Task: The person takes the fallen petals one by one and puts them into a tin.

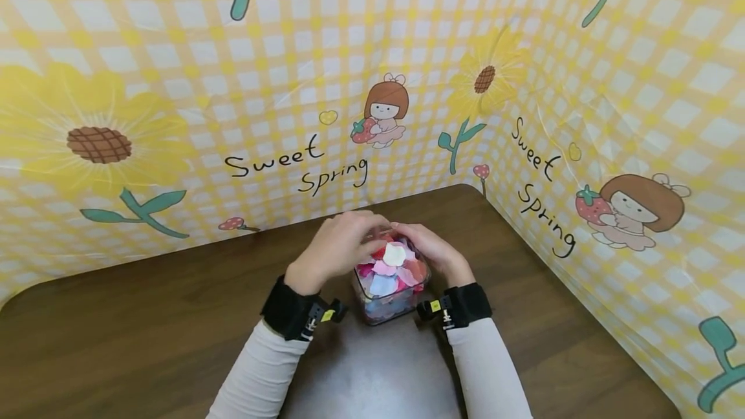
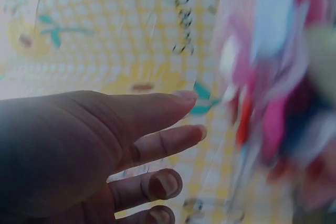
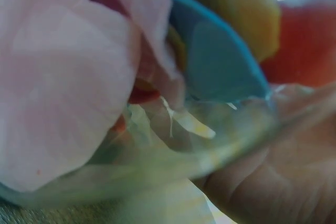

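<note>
A clear square plastic box (image 1: pixel 391 313) filled with artificial flower petals (image 1: pixel 385 268) in white, pink, red and light blue sits in front of the arms. My left hand (image 1: pixel 343 242) arches beside its far left edge. In the left wrist view the thumb (image 2: pixel 157 109) and loosely bent fingers hold nothing, with blurred petals (image 2: pixel 262 93) to their right. The right hand (image 1: pixel 433 249) holds the box around its far right side. Through the clear wall, the right wrist view shows the palm (image 3: pixel 257 182) against the box, near a pink petal (image 3: pixel 68 77).
The brown wooden table (image 1: pixel 145 322) extends to both sides of the box. A yellow-checked cloth (image 1: pixel 279 96) printed with sunflowers and "Sweet Spring" hangs behind and along the right. Black wrist straps (image 1: pixel 291 308) with small cameras sit over the pale sleeves.
</note>
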`<action>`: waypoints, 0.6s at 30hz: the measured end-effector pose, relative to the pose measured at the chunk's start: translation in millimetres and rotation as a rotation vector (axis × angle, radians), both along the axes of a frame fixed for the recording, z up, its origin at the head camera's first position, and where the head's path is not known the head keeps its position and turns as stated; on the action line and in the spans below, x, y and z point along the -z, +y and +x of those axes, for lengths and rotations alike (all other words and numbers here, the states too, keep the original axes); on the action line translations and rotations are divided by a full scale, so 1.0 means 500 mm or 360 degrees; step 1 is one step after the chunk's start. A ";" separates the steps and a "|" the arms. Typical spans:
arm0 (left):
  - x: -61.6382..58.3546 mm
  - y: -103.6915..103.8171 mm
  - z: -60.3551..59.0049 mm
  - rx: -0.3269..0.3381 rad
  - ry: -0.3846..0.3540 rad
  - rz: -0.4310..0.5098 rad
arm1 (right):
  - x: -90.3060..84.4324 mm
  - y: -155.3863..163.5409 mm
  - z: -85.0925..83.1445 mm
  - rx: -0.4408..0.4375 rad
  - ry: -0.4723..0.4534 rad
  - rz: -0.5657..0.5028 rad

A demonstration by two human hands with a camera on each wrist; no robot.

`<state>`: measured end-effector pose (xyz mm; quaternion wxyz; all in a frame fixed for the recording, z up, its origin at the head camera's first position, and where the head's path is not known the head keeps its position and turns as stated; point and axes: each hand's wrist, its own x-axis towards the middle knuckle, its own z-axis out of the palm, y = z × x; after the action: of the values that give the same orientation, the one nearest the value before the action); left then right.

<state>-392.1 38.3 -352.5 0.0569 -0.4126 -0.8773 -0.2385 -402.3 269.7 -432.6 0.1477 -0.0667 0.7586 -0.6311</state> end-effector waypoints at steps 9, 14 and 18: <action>0.068 -0.093 -0.106 -0.0271 -0.0256 -0.0067 | -0.003 0.007 -0.002 0.0060 -0.0035 0.0079; 0.141 -0.103 -0.142 -0.0343 -0.0519 -0.0249 | 0.002 0.003 -0.001 0.0049 -0.0054 0.0112; 0.166 -0.107 -0.150 -0.0519 -0.0629 -0.0304 | 0.001 -0.003 -0.002 0.0053 -0.0045 0.0108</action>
<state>-467.0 -14.9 -435.3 -0.1170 -0.2148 -0.9448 -0.2181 -403.5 268.3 -433.1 0.1502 -0.0402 0.7783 -0.6083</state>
